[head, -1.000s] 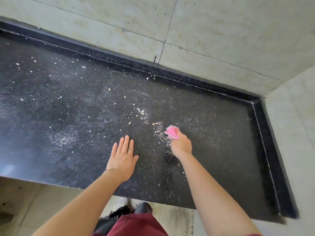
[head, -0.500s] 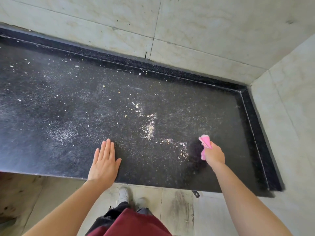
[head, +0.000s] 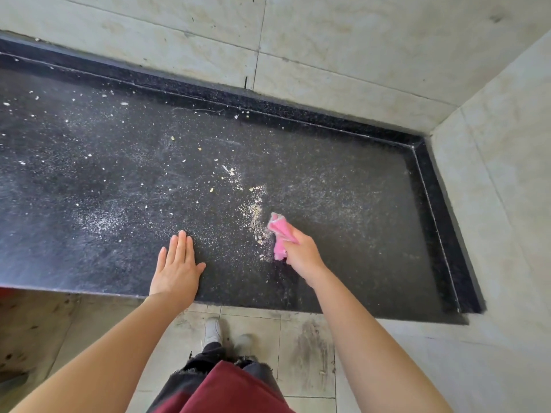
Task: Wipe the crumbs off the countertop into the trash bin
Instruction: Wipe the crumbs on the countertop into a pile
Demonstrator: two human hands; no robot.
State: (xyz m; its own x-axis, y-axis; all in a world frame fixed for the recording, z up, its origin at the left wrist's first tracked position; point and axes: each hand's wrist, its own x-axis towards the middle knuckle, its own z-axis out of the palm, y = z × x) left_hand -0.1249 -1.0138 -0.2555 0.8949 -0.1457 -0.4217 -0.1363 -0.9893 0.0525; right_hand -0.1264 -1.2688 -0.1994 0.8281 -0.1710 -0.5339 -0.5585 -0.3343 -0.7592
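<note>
Near the front edge of the black speckled stone tabletop (head: 357,263), the left hand (head: 176,269) lies flat, fingers straight, holding nothing. The right hand (head: 301,253) curls its fingers round a crumpled pink cloth (head: 280,235), probably soft and light, best held bunched. Pale loose crumbs (head: 256,213) lie just beside it, others scattered toward the back. No trash bin shows.

Head-worn view, steeply down onto countertop (head: 89,174)

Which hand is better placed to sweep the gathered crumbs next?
Probably the right: the right hand grips the cloth beside the crumbs, while the left hand lies flat on the countertop, holding nothing.
</note>
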